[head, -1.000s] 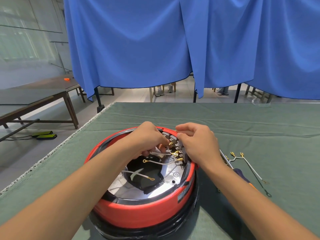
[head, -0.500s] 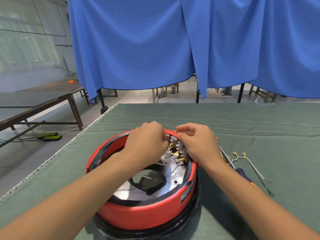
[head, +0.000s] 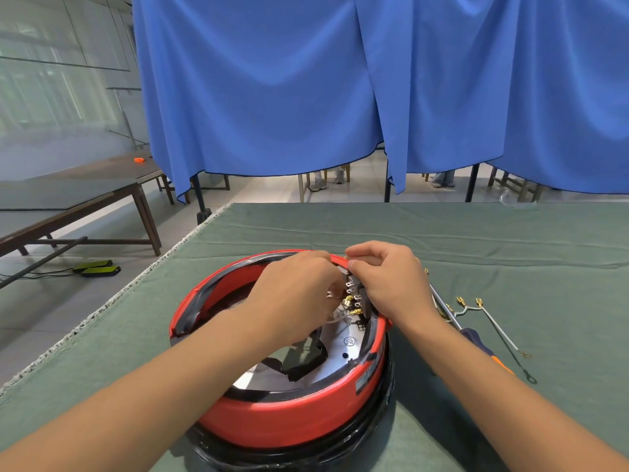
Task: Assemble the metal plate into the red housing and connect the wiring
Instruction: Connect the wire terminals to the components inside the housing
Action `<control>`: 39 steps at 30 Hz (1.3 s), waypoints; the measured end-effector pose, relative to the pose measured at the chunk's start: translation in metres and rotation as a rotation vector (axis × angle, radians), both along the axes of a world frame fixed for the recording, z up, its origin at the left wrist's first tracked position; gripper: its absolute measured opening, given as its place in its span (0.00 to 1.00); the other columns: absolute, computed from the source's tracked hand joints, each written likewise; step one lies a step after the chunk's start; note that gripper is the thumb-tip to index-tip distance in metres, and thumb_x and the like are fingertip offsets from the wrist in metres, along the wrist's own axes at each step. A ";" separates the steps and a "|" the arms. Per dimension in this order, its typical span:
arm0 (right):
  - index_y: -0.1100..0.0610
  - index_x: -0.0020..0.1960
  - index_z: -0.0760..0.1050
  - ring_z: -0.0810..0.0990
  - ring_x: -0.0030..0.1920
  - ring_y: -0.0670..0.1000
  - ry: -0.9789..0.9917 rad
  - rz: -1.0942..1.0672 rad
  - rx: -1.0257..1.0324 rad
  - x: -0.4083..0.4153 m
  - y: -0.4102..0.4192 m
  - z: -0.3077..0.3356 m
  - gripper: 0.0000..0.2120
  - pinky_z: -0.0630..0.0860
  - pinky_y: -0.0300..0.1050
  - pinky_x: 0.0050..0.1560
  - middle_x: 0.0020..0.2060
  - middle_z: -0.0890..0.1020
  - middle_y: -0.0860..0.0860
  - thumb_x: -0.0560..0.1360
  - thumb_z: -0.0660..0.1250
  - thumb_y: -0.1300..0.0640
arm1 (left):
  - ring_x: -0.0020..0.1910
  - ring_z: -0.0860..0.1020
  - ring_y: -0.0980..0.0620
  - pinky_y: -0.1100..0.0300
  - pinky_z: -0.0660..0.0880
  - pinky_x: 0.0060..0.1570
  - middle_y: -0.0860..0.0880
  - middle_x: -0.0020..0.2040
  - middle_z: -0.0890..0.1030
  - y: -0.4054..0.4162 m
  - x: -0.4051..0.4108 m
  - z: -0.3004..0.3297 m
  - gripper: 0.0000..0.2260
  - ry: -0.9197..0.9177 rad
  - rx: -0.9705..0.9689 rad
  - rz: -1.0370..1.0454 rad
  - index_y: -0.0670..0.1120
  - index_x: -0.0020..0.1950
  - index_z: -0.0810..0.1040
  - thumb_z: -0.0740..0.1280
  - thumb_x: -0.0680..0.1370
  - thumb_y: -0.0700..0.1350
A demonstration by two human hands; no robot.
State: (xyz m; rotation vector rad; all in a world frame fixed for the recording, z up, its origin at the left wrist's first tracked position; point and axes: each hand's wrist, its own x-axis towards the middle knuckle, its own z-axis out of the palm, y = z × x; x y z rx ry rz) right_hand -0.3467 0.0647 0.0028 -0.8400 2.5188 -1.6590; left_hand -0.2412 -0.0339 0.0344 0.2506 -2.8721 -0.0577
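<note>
Nearest the camera, the red housing (head: 289, 424) sits on the green worktop (head: 510, 253) with the metal plate (head: 343, 352) already lying inside it, so the step in hand looks like the wiring, not the seating of the plate. Over the far inner wall, the left hand (head: 296, 287) is curled down onto the white wires (head: 335, 318), though its fingertips are hidden and I cannot tell exactly what they pinch. The right hand (head: 388, 277) curls over the terminal block (head: 355, 294), thumb and forefinger pinched at its top. The next move probably calls for pushing a brass connector squarely onto a free tab while the block is steadied. Which tabs are already connected is too small to make out. Farther right lie a screwdriver (head: 452, 321), partly hidden by the right forearm, and a spare wire harness (head: 490, 321).
</note>
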 end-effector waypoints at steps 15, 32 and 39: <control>0.45 0.45 0.81 0.82 0.47 0.44 -0.012 0.005 -0.015 -0.001 0.000 -0.001 0.06 0.77 0.49 0.55 0.40 0.84 0.42 0.72 0.69 0.55 | 0.47 0.77 0.53 0.55 0.75 0.46 0.56 0.47 0.80 -0.004 -0.003 -0.003 0.03 -0.025 0.153 0.036 0.56 0.47 0.81 0.69 0.75 0.51; 0.47 0.47 0.82 0.82 0.48 0.45 -0.027 0.005 -0.021 -0.001 0.000 -0.001 0.06 0.77 0.50 0.56 0.42 0.85 0.43 0.72 0.69 0.56 | 0.38 0.81 0.48 0.51 0.80 0.44 0.48 0.36 0.82 0.001 -0.010 0.003 0.07 0.014 0.319 0.115 0.49 0.37 0.82 0.73 0.73 0.49; 0.47 0.47 0.82 0.82 0.47 0.45 -0.020 0.001 -0.019 -0.001 0.001 -0.001 0.07 0.77 0.50 0.55 0.42 0.85 0.43 0.72 0.68 0.55 | 0.38 0.81 0.47 0.50 0.80 0.43 0.47 0.36 0.82 0.002 -0.011 0.002 0.07 0.023 0.323 0.111 0.48 0.37 0.83 0.72 0.74 0.47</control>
